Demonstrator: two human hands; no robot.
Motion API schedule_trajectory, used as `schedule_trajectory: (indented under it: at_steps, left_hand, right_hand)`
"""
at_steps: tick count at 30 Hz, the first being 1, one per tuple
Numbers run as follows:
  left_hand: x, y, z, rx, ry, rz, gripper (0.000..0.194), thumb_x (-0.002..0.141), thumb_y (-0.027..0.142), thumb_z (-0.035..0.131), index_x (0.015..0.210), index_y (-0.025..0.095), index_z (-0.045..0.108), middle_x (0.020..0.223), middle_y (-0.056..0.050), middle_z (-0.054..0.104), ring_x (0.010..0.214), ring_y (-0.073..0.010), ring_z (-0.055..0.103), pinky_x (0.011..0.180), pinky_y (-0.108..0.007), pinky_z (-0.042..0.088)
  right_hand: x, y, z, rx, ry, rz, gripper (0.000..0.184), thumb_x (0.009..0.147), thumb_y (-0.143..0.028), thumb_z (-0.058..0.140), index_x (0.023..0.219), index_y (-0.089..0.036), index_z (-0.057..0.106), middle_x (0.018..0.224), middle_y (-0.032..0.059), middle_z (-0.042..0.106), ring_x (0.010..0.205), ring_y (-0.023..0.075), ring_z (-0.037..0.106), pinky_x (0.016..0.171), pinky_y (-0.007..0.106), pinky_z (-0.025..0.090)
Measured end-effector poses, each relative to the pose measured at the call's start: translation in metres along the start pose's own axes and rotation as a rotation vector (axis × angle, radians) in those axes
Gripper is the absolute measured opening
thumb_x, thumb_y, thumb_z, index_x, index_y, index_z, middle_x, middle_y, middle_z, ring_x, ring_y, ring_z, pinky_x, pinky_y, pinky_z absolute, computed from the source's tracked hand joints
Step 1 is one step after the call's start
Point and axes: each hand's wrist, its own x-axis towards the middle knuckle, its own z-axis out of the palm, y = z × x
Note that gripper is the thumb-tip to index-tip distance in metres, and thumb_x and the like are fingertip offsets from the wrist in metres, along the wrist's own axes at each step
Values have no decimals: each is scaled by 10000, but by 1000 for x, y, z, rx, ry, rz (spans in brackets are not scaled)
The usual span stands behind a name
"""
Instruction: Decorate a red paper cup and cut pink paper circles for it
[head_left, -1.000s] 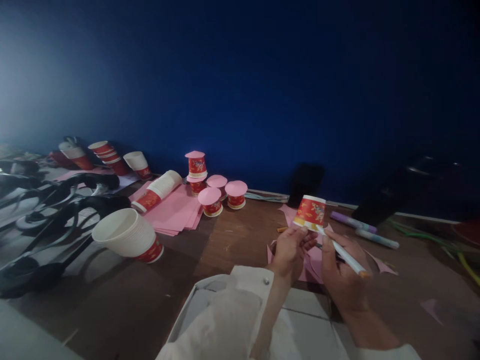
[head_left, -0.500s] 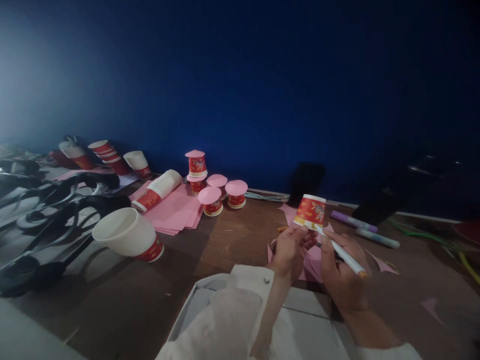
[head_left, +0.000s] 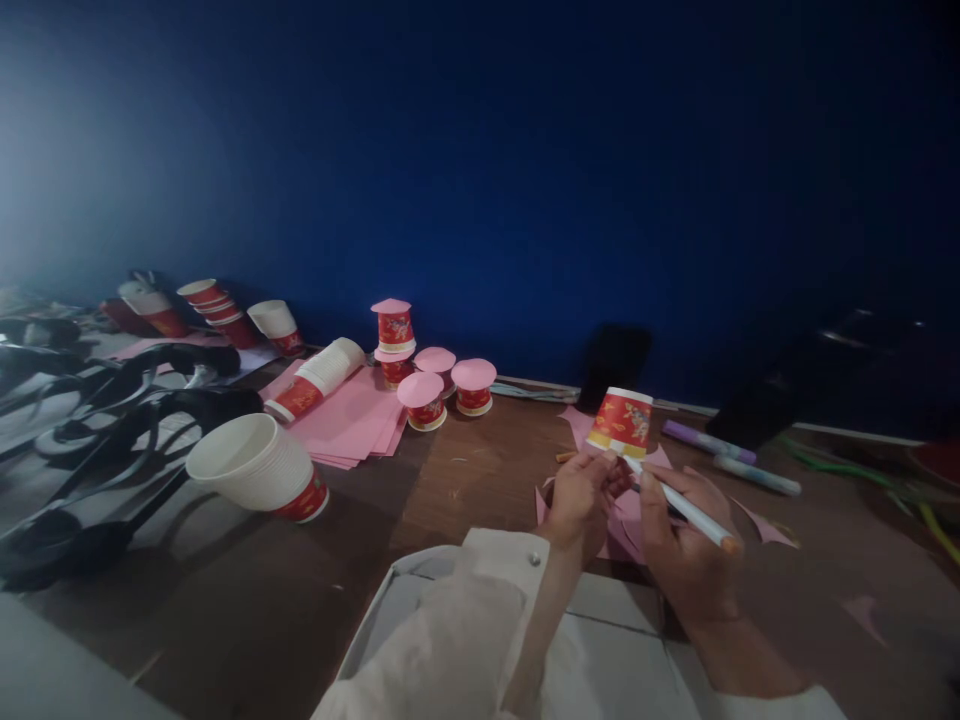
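Note:
A red paper cup [head_left: 624, 418], upside down with a yellow band near its rim, is gripped at the lower edge by my left hand [head_left: 581, 498]. My right hand [head_left: 694, 535] is closed round a white marker [head_left: 694, 512] with an orange end, its tip at the cup's rim. Pink paper scraps [head_left: 622, 525] lie beneath both hands. Farther right are a purple marker [head_left: 709, 441] and a pale blue-green marker [head_left: 757, 475].
Several red cups topped with pink paper discs [head_left: 473, 376] stand near the wall. Left of them, a stack of cups [head_left: 319, 380] lies on pink sheets [head_left: 349, 425]. A larger cup stack [head_left: 259, 465] leans nearer me, beside black straps [head_left: 82, 520]. Green cables [head_left: 840, 462] run at right.
The marker tip has shifted slightly left and down along the cup's rim. Both hands keep their hold; the other things stay where they were.

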Motion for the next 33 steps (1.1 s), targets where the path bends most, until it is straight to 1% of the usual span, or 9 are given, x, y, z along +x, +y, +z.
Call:
schedule_trajectory:
  at_steps: [3,8,13,17,24,28,31,33]
  left_hand:
    - [1,-1,-1,-8,-11,2,349,578,243,967,702,112,667,637,1,617,589,-85,559,650,-220,448]
    - [0,-1,-2,23,-20,1,332,616,261,956,728,115,680,681,-12,645,633,-100,594,702,-241,471]
    - [-1,0,-2,55,-31,-17,350,588,273,966,729,110,689,720,-30,680,667,-109,618,741,-250,485]
    - [-2,1,-2,48,-33,-32,330,596,252,952,734,101,694,724,-44,687,670,-113,622,741,-252,481]
    - [-1,1,1,7,3,-13,314,595,222,954,705,108,683,668,-9,649,603,-95,586,699,-249,472]
    - [1,-1,-1,-3,-7,-21,318,592,218,957,717,101,689,682,-22,666,620,-93,603,691,-226,473]
    - [1,-2,-4,-3,-22,-26,288,629,218,935,742,102,696,704,-28,674,635,-97,615,709,-229,484]
    - [1,-2,-6,-13,-1,-32,243,673,208,902,757,115,695,729,-31,686,659,-112,638,726,-243,501]
  right_hand:
    - [0,-1,0,-13,-2,12,108,970,-242,629,940,-179,711,837,69,776,778,217,722,926,442,564]
    - [1,-3,0,-6,-9,34,113,970,-236,621,936,-183,714,840,67,783,763,208,721,925,440,568]
    - [-1,-1,0,-36,-3,40,125,967,-239,628,980,-170,732,887,107,800,829,249,743,941,474,572]
    - [-2,0,0,-68,-4,14,122,967,-209,630,1011,-154,729,918,125,801,869,262,744,935,471,576]
    - [-2,0,0,-20,0,35,113,974,-238,627,956,-179,722,858,82,790,798,220,731,975,453,560]
    - [0,-1,0,-42,16,12,121,980,-242,624,969,-170,721,866,77,791,807,217,736,966,442,564]
    - [1,-3,-1,-34,18,-33,103,966,-209,645,1013,-164,724,894,82,797,843,221,745,955,425,568]
    - [1,-5,-2,28,5,-31,114,951,-192,659,1040,-171,727,925,86,801,864,222,754,915,393,581]
